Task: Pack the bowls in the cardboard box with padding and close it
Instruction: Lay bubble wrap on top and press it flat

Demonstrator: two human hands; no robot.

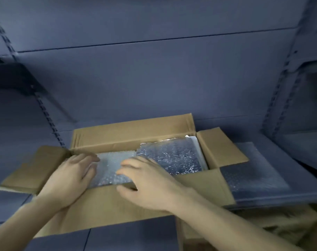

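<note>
Cardboard box (204,180), open, no legible writing

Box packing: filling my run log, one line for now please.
box flaps open | both hands pressing bubble wrap | bowls hidden

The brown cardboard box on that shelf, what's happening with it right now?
A person is padding the brown cardboard box, whose four flaps are all open. The left hand and right hand lie flat on a clear bubble wrap sheet in its left half. A shinier wrapped bundle fills the right half. More bubble wrap lies on the shelf beside the box. No bowls show.
</note>
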